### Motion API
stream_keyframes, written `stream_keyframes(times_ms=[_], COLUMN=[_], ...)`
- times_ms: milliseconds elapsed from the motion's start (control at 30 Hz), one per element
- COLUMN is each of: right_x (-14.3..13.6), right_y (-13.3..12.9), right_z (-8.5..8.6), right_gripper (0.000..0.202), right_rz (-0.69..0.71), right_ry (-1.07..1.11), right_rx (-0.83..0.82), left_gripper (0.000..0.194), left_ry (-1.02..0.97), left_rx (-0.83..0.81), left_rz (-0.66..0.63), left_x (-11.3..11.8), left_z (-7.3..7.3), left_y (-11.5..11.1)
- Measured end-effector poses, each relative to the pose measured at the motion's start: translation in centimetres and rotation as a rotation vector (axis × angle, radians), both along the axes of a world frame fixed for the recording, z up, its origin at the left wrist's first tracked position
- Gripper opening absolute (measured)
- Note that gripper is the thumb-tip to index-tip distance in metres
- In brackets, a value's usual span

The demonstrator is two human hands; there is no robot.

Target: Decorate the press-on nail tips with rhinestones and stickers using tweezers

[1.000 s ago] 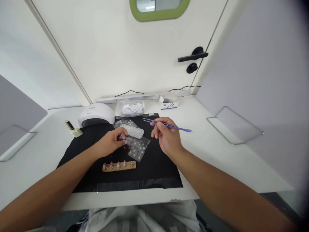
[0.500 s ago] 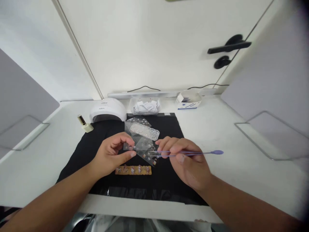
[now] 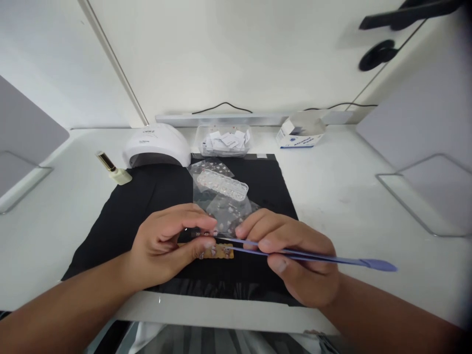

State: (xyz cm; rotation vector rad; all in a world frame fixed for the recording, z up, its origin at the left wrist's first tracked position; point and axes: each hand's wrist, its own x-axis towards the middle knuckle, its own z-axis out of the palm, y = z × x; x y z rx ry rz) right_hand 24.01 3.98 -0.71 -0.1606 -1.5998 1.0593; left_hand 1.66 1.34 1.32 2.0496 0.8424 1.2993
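Note:
My left hand is curled, with thumb and forefinger at the left end of a clear sticker sheet dotted with small decals; the sheet is tilted almost edge-on. In my right hand are purple tweezers, held nearly level, their tips pointing left at the sheet; whether the tips grip anything is too small to tell. Beneath the hands lies a yellowish strip bearing several decorated nail tips, partly hidden by my left thumb. Beyond them rests a clear case of small gems on more transparent sheets.
A black mat covers the middle of the white table. Along the back stand a white nail lamp, a clear tub of white packets and an open carton. A nail polish bottle is at left.
The view has shifted closer. Both hands have come down over the nail strip, and the sticker sheet has tipped edge-on. The tweezers stay in my right hand.

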Motion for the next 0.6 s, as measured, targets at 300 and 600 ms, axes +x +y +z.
stream_keyframes(times_ms=[300, 600], right_x=[0.44, 0.66], right_y=[-0.34, -0.59], right_z=[0.53, 0.59], right_gripper=[0.035, 0.032], right_rz=[-0.021, -0.058], right_ry=[-0.085, -0.121], right_rx=[0.026, 0.014], left_gripper=[0.044, 0.039], left_ry=[-0.033, -0.064], left_rx=[-0.018, -0.070], left_rz=[-0.030, -0.032], left_x=[0.22, 0.49], left_z=[0.05, 0.11], left_y=[-0.08, 0.04])
